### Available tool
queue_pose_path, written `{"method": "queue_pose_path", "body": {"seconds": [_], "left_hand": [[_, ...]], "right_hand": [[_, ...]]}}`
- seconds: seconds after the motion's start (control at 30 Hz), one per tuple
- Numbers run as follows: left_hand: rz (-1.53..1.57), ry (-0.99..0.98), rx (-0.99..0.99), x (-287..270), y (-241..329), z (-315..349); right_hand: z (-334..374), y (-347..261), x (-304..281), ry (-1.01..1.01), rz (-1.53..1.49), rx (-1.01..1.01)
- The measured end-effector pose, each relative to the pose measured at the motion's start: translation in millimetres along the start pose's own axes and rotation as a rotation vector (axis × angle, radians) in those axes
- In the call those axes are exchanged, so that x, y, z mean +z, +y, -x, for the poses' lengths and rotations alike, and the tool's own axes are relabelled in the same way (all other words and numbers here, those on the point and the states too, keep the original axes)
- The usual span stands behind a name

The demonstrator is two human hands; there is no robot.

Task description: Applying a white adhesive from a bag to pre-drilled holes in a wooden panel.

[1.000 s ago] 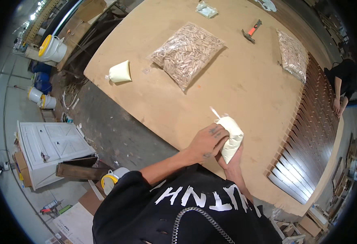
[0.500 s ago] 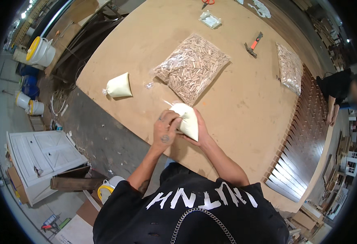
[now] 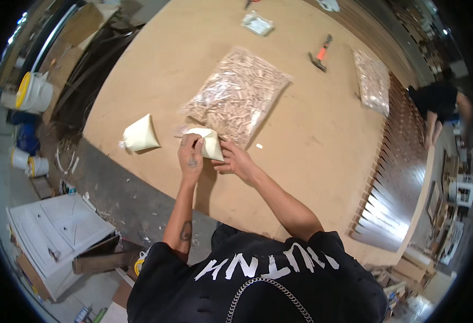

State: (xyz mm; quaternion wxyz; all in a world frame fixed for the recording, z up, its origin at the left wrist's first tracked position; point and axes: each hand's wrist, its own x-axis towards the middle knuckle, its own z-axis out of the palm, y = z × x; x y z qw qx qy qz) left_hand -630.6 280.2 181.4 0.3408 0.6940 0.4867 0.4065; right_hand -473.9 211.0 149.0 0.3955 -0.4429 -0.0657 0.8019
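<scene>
Here your broad brown board table [image 3: 312,161] carries a large clear bag of wooden dowels [image 3: 236,97], and just at its near edge lies the small cream pouch [image 3: 208,142] you are working on. Your left hand [image 3: 190,156] clenches the pouch's left end while your right hand [image 3: 236,160] pinches its right side; a second cream pouch [image 3: 139,135] sits near, to the left.

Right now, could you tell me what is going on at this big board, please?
A person stands at a large wooden board and holds a small cream-coloured bag with both hands: the left hand grips it from above and the right hand pinches its side. Just beyond lies a clear bag of wooden dowels. A second cream bag rests to the left, untouched, and a hammer lies farther back.
</scene>
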Motion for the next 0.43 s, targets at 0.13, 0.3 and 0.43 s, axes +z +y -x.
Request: {"method": "queue_pose_path", "body": {"seconds": [0.13,0.3,0.43], "left_hand": [[-0.016,-0.032,0.046,-1,1,2],[-0.09,0.021,0.027,19,0,17],[-0.127,-0.067,0.066,27,-11,25]], "right_hand": [[9,19,4,0.029,-0.116,-0.157],[23,14,10,0.211,0.293,-0.248],[14,45,3,0.225,0.48,-0.326]]}}
